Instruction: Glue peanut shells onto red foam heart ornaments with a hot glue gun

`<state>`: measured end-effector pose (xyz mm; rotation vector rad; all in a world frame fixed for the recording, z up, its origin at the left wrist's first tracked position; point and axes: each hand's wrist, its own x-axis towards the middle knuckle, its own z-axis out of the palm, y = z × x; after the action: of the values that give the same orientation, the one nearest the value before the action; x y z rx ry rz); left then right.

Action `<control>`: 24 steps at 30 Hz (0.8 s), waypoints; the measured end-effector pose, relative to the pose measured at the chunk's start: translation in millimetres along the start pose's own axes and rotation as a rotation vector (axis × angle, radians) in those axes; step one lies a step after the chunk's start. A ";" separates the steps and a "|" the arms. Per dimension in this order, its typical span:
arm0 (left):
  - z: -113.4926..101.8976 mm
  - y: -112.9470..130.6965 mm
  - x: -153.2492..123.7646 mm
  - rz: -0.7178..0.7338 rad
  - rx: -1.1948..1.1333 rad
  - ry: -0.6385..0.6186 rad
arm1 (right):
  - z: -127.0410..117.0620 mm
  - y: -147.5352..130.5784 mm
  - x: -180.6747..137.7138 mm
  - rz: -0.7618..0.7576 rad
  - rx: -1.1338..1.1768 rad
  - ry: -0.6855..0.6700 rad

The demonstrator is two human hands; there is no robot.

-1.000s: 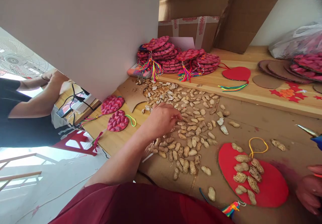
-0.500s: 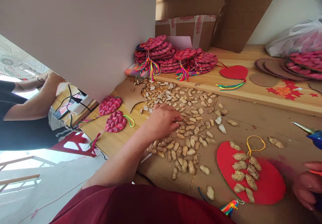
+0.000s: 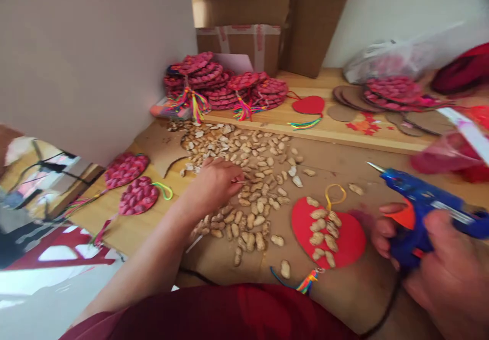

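Note:
My left hand (image 3: 219, 183) is over a spread of unshelled peanuts (image 3: 260, 207), its thumb and fingers drawn together. What lies between the fingertips is too small and hidden to make out. In my right hand (image 3: 446, 263) is a blue glue gun (image 3: 424, 202) with an orange trigger, its metal nozzle pointing left. A red heart-shaped card (image 3: 347, 241) lies between the hands, with several peanuts in two slanting rows across its left and middle parts. A yellow loop (image 3: 336, 195) stands at its top, and a colourful tassel (image 3: 307, 281) hangs at its lower point.
Two hearts covered with pink peanuts (image 3: 139, 195) lie left. Stacks of similar pink pieces (image 3: 198, 78) stand on the raised wooden shelf (image 3: 263, 124) behind, beside a plain red heart (image 3: 308, 105) and red stars (image 3: 364, 123). A dark cord (image 3: 385, 314) trails below the glue gun.
The view has turned right, so things appear further left. The glue gun and my right hand have come fully into view. My left hand stays at the peanuts.

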<state>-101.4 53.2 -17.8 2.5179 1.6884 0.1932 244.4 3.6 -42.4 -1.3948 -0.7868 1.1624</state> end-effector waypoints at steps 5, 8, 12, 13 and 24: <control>6.0 -8.9 4.0 -0.009 -0.123 -0.002 | 0.5 -3.6 -1.7 -0.016 0.038 -0.062; 7.3 -10.0 4.0 -0.015 -0.136 0.030 | 0.5 -5.8 -4.7 0.035 0.085 -0.078; 2.7 -11.6 0.6 -0.068 -0.171 0.056 | 0.5 -7.0 -5.9 0.033 0.125 -0.092; 0.4 -12.7 -0.6 -0.095 -0.203 0.069 | 0.7 -7.3 -5.8 0.030 0.133 -0.095; -11.8 17.9 0.8 -0.252 -1.581 -0.052 | -0.6 -12.2 -7.1 -0.009 0.123 -0.005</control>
<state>-86.7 47.4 -3.3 1.0893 0.9882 0.9394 244.7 -1.1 -29.0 -1.2865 -0.7120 1.1880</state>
